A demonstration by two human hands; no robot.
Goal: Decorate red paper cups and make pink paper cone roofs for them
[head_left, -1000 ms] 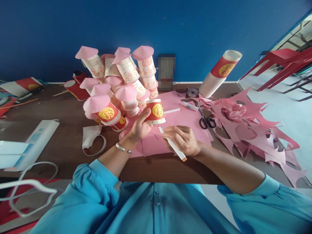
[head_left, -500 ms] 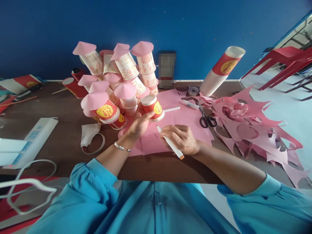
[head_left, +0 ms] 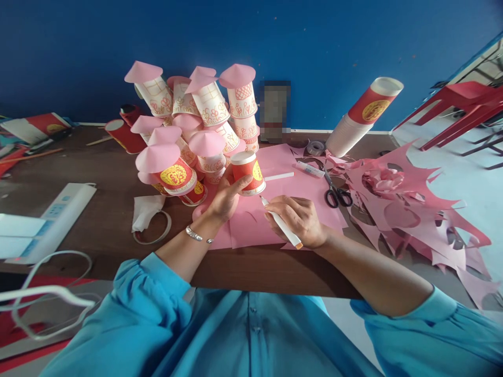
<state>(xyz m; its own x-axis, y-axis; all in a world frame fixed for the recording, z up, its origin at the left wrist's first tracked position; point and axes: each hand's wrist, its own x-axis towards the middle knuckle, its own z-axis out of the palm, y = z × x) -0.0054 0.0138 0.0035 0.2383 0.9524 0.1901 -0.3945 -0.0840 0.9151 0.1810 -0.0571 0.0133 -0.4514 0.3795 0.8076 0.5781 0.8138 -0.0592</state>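
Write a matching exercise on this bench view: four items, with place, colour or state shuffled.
Items:
1. Left hand
2. Right hand
3. Scissors
4. Cup stack

Descriptions:
A. White below, red-banded at the top
B. Holding a white marker
C. Black-handled, beside the paper scraps
D. Holding a red cup

Pairs: 1-D, 2-B, 3-C, 4-A

Blue wall (head_left: 322, 57), red stool (head_left: 463, 97) (right); pale floor (head_left: 444, 152)
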